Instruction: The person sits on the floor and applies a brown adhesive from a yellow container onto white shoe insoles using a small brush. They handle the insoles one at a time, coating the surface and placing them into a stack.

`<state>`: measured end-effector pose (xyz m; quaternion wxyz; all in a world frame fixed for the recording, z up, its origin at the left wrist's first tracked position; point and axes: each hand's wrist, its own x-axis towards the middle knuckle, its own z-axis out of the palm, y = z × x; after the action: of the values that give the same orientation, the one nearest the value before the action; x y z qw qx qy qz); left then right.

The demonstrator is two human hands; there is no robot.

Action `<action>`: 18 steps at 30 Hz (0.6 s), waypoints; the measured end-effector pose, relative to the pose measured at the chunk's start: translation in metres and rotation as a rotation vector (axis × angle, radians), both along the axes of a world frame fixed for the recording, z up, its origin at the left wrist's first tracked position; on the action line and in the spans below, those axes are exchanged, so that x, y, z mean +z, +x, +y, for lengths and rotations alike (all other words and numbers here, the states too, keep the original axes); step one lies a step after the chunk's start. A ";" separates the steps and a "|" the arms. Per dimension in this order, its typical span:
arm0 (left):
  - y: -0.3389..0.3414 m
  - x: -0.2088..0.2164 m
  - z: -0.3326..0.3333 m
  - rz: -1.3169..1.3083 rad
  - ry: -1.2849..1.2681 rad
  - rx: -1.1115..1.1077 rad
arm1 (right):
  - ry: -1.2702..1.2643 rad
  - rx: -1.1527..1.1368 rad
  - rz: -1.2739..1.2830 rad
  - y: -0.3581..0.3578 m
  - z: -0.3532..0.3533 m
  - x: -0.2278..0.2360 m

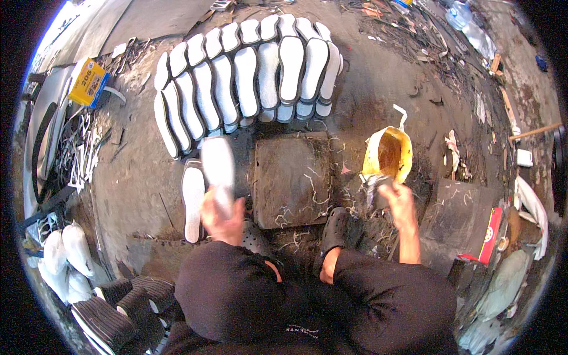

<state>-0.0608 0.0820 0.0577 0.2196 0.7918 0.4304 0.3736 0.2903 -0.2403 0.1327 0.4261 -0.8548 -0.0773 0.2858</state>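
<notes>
My left hand [223, 219] is closed round the near end of a white shoe sole [218, 163], which is blurred by motion. Just left of it, another white sole with a dark rim [193, 198] lies on the ground. My right hand [399, 201] grips a short dark-grey tool [378, 188] at the near lip of a yellow cut-open container [406, 151]. Brown matter coats the container's inside. Motion blur and my fingers hide the tool's exact kind. Between my hands lies a dark square board [291, 180] with pale scraps on it.
Rows of white dark-rimmed soles [245, 83] overlap ahead. Ribbed dark soles [106, 319] are piled near my left knee, beside white bundles [74, 251]. A yellow-and-blue box [89, 83] stands far left. Scraps litter the ground; a red-and-yellow box [488, 236] lies right.
</notes>
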 end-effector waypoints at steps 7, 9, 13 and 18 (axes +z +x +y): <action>0.082 -0.041 -0.077 0.345 -0.259 -0.387 | 0.236 0.224 -0.309 -0.056 0.168 0.019; 0.079 -0.037 -0.084 0.354 -0.251 -0.418 | 0.162 0.274 -0.520 -0.068 0.197 -0.027; 0.041 -0.043 -0.087 0.429 -0.278 -0.484 | 0.126 0.379 -0.594 -0.087 0.214 -0.106; 0.033 -0.043 -0.090 0.382 -0.365 -0.508 | 0.014 0.531 -0.742 -0.034 0.250 -0.097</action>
<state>-0.0276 -0.0084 0.0150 0.3588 0.8768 0.3125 0.0698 0.2564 0.0101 0.0354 0.2873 -0.8471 -0.4432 0.0591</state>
